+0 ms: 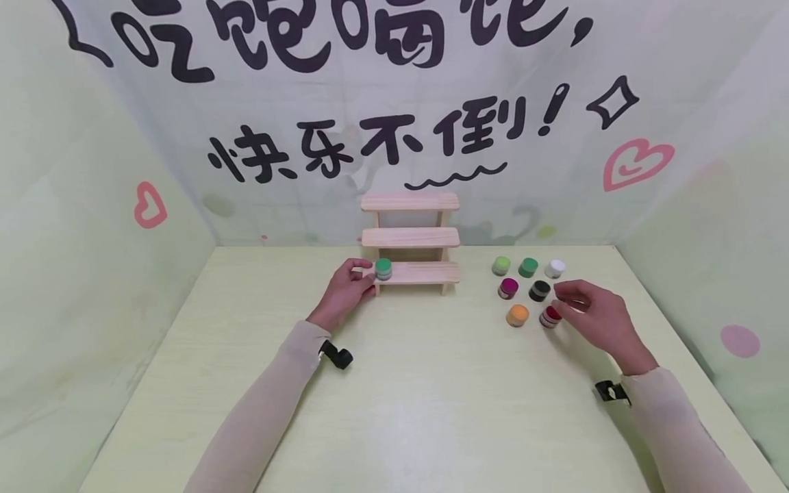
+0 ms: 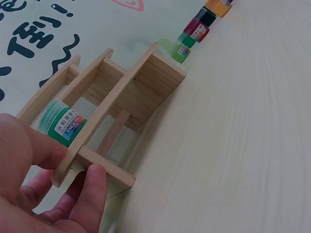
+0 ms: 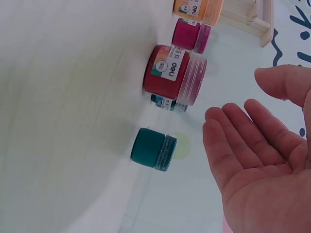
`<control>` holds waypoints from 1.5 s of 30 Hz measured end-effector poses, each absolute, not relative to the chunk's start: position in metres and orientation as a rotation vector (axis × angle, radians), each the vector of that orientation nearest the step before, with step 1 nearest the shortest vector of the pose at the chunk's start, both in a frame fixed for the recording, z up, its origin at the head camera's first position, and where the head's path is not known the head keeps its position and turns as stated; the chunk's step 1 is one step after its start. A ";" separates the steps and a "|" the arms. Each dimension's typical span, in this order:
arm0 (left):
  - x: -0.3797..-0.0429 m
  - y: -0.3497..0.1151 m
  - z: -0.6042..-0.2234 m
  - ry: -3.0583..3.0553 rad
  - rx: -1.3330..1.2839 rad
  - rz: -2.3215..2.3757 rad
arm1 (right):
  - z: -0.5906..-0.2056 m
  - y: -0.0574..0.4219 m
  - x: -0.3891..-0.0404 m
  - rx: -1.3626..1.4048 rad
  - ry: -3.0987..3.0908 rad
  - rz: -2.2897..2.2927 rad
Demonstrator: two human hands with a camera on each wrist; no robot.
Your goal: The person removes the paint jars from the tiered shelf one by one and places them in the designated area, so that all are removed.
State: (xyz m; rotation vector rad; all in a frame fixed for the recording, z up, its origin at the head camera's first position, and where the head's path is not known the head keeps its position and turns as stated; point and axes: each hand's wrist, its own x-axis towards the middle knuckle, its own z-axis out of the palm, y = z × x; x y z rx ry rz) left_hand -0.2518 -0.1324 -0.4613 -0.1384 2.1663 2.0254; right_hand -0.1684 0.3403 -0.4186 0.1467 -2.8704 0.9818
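A three-tier wooden stand (image 1: 425, 272) stands against the back wall. On the left end of its lowest step sits a green paint jar (image 1: 383, 269) with a clear lid (image 2: 51, 116). My left hand (image 1: 348, 291) grips that end of the step, digits above and below the board, close beside the jar. Over on the right, my right hand (image 1: 594, 315) hovers beside a dark red paint jar (image 1: 550, 316), its fingers loosely bent. In the right wrist view a gap shows between the hand (image 3: 262, 160) and the red jar (image 3: 167, 73).
More paint jars stand right of the stand: light green (image 1: 501, 266), green (image 1: 528, 267), white (image 1: 555, 268), magenta (image 1: 508, 288), black (image 1: 539, 291) and orange (image 1: 517, 315). Printed cloth walls (image 1: 123, 274) enclose the pale table (image 1: 401, 397) at the back and sides.
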 end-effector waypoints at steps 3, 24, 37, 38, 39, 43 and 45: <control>-0.252 -0.132 -0.461 2.169 -0.136 2.021 | -0.420 0.336 -0.171 0.156 -2.835 0.979; -0.249 -0.130 -0.467 2.205 -0.082 2.082 | -0.410 0.270 -0.196 0.397 -2.704 1.130; -0.243 -0.122 -0.465 2.234 -0.197 2.154 | -0.405 0.218 -0.210 0.481 -2.705 1.231; -0.243 -0.122 -0.466 2.236 -0.203 2.153 | -0.404 0.214 -0.211 0.485 -2.704 1.241; -0.242 -0.121 -0.465 2.240 -0.206 2.151 | -0.403 0.210 -0.213 0.486 -2.702 1.244; -0.242 -0.120 -0.465 2.254 -0.203 2.130 | -0.404 0.194 -0.220 0.496 -2.685 1.284; -0.241 -0.120 -0.465 2.253 -0.210 2.123 | -0.404 0.186 -0.225 0.506 -2.673 1.309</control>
